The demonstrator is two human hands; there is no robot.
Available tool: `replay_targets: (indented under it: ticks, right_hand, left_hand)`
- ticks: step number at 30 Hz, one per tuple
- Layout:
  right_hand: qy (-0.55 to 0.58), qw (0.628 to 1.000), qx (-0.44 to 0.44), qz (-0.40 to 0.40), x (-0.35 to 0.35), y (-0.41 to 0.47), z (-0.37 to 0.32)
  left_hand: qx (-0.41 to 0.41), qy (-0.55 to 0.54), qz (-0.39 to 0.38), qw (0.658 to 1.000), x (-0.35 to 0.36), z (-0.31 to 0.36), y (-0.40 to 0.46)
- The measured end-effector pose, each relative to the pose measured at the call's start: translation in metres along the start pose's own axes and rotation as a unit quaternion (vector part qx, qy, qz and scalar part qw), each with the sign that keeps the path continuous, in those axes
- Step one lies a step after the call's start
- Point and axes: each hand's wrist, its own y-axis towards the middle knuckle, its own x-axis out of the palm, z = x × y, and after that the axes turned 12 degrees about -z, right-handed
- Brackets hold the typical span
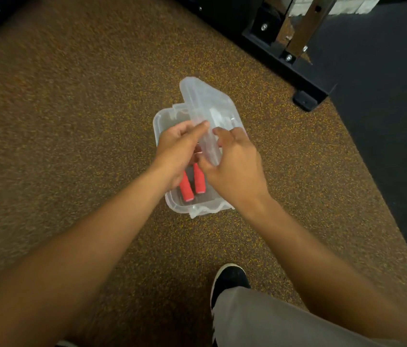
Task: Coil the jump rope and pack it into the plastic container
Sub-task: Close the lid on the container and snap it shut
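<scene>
Down on the speckled brown floor [72, 121], a clear plastic container [198, 209] holds the jump rope, its two red handles [193, 184] lying side by side inside. Both hands hold the clear lid [205, 106] tilted above the box: the left hand [176, 151] has its grip closed on the lid's near edge, the right hand [235, 169] clasps it from the other side. A black shoe [230, 276] stands nearby.
</scene>
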Motion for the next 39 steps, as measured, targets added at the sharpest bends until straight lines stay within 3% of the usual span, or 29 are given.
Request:
replay_targets:
  ticks: [4,8,10,13,18,26,39]
  right_hand:
    - [0.043,0.998,-0.031,-0.033,0.016,0.0,0.002]
    - [0.02,0.999,0.048,-0.009,0.023,0.011,0.032]
    - [0.003,0.992,0.122,-0.003,0.02,0.016,0.047]
    - [0.068,0.977,0.202,-0.024,0.018,0.022,0.064]
    - [0.134,0.973,0.186,-0.024,0.017,0.025,0.07]
    - [0.182,0.967,0.174,-0.028,0.02,0.028,0.065]
    - [0.212,0.953,0.212,-0.034,0.036,0.032,0.06]
  left_hand:
    - [-0.018,0.019,0.038,0.999,-0.024,-0.006,-0.003]
    - [-0.032,0.049,0.094,0.994,-0.042,-0.017,-0.006]
    - [-0.022,0.13,0.122,0.984,-0.048,-0.023,-0.008]
    - [-0.002,0.251,0.136,0.959,-0.05,-0.025,-0.013]
    - [0.009,0.377,0.15,0.914,-0.051,-0.024,-0.015]
    - [-0.007,0.384,0.158,0.91,-0.065,-0.028,-0.017]
    - [0.01,0.339,0.124,0.933,-0.068,-0.052,-0.02]
